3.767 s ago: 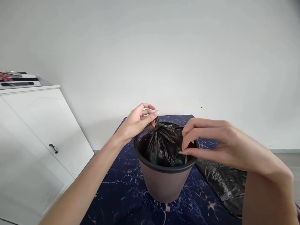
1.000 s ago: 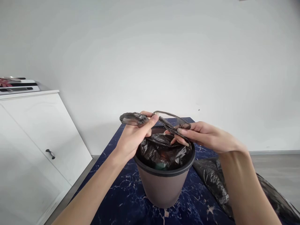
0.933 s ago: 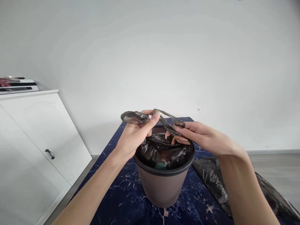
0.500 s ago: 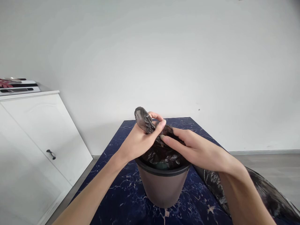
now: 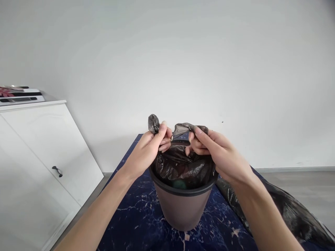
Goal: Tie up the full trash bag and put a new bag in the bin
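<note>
- Pinched plastic fills both grips: the left hand (image 5: 148,148) and the right hand (image 5: 218,148) each press gathered black film of the garbage bag (image 5: 188,170) between thumb and curled fingers.
- A crumpled end (image 5: 153,122) of film pokes up past the left thumb; a twisted strip (image 5: 185,128) runs under the right thumb, its pale, thin loop reaching across toward the left fingertips.
- The body of the bag sits inside the bin, slumped and creased below the hands, glossy on top, with a dull green patch (image 5: 179,184) showing near the front rim.
- Around it stands the bin (image 5: 183,209), upright, brownish-grey with a dark rim; the hands are above its opening, one toward each side.
- Beneath the bin lies the table surface (image 5: 136,223), dark blue with white and pinkish marbled veins.
- To the right, partly hidden by the right forearm, black plastic sheeting (image 5: 293,212) spreads in shiny folds.
- Farther left stands a white cabinet (image 5: 39,153) with a dark handle (image 5: 57,171), and on its top rest a white-and-black object (image 5: 21,99) and something reddish (image 5: 5,92).
- Behind everything rises a plain pale wall (image 5: 167,62), meeting grey flooring (image 5: 309,184) at the right.
</note>
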`<action>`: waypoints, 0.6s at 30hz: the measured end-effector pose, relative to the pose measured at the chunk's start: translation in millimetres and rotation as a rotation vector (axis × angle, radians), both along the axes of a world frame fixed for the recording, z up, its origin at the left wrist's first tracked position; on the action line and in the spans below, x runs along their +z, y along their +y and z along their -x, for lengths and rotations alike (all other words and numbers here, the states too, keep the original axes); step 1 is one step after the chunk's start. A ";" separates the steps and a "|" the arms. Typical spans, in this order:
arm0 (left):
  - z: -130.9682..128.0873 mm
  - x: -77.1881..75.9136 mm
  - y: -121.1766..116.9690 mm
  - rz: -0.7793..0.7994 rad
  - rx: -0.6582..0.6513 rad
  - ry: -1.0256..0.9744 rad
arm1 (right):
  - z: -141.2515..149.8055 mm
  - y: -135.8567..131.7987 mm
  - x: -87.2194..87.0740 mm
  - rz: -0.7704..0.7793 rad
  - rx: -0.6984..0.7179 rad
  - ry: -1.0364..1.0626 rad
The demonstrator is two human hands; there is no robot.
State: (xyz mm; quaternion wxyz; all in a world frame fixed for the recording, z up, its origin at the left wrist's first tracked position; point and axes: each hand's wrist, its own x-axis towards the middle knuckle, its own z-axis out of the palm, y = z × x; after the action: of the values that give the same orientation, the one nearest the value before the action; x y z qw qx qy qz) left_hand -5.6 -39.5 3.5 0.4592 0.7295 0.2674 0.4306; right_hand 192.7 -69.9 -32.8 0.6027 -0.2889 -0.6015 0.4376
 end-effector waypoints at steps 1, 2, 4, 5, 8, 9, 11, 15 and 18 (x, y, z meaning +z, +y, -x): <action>1.3 0.5 -1.6 -0.012 0.004 0.006 | 2.0 -1.2 0.8 0.007 -0.019 0.047; 2.4 1.0 -3.3 -0.017 0.006 0.002 | 3.2 -2.5 2.1 0.020 -0.024 0.094; 3.9 2.5 -6.1 -0.002 0.016 -0.046 | 2.9 -4.1 5.3 0.054 0.006 0.193; 4.5 3.4 -7.0 0.015 0.029 -0.091 | 1.7 -4.1 7.0 0.072 0.028 0.233; 6.3 6.0 -7.7 0.077 0.079 -0.216 | -2.7 0.2 11.8 0.125 0.064 0.266; 7.1 6.6 -7.8 0.091 0.072 -0.221 | -2.8 2.8 12.9 0.149 0.081 0.245; 8.7 7.9 -9.2 0.063 0.008 -0.141 | 0.8 8.5 14.4 0.208 0.103 0.180; 11.9 12.6 -16.7 -0.339 0.052 0.223 | 16.8 16.0 16.6 0.308 0.057 -0.041; 15.8 19.6 -19.7 -0.586 0.132 0.399 | 21.7 13.6 22.3 0.325 0.112 -0.170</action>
State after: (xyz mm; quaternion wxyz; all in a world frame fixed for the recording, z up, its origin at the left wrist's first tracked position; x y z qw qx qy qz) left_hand -21.4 -59.3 23.1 0.1405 0.8811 0.2632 0.3668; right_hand 171.1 -56.4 -10.6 0.4700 -0.3846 -0.5866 0.5359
